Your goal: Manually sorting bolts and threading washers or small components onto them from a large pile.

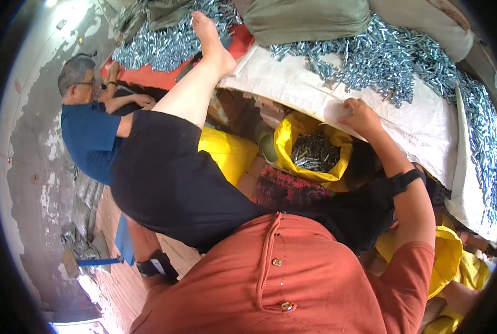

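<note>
My right hand (363, 118) rests at the near edge of the white sheet (426, 133) covering the table, thumb and fingers apart and loosely curled. It holds nothing that I can see. Small shiny metal pieces (376, 64), seemingly short pins or sleeves, lie heaped just beyond it. Below and left of this hand, a yellow bag (286, 139) stands open with darker metal pieces (315, 153) inside. My left forearm (142, 245), with a black strap, passes behind my thigh in black cloth, which hides the left hand. My bare foot (212, 47) is propped on the table edge.
Another person (90, 125) in a blue shirt sits at the left by a red sheet (148, 78) with another heap. A grey-green sack (309, 22) lies at the back. Yellow bags (448, 259) stand at lower right. A blue-handled tool (98, 261) lies at left.
</note>
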Tool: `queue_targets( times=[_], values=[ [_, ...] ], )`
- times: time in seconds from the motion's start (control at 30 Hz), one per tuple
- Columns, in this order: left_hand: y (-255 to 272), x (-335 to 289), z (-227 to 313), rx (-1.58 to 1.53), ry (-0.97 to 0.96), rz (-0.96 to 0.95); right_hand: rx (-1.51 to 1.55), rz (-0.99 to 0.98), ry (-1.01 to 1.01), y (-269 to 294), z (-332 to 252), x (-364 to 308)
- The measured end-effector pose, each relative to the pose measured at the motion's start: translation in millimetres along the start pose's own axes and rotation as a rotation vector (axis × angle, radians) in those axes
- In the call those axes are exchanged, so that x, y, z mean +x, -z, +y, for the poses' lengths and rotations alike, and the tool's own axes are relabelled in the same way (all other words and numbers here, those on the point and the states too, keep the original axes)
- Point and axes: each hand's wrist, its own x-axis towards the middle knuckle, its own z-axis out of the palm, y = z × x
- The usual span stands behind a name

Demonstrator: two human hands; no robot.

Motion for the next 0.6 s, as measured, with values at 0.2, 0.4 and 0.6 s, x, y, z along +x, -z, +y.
queue_targets(
  times=[0.2,0.4,0.6],
  values=[
    [-9,-105,-23,0.184,0.123,0.031,-0.007,-0.065,-0.052,11,-9,-1],
    [35,-160,-56,0.137,0.179,0.148,-0.033,-0.056,-0.105,7,11,-12],
    [286,-224,68,-0.187,0.348,0.115,-0.034,-0.017,-0.068,7,-19,-7]
  ],
)
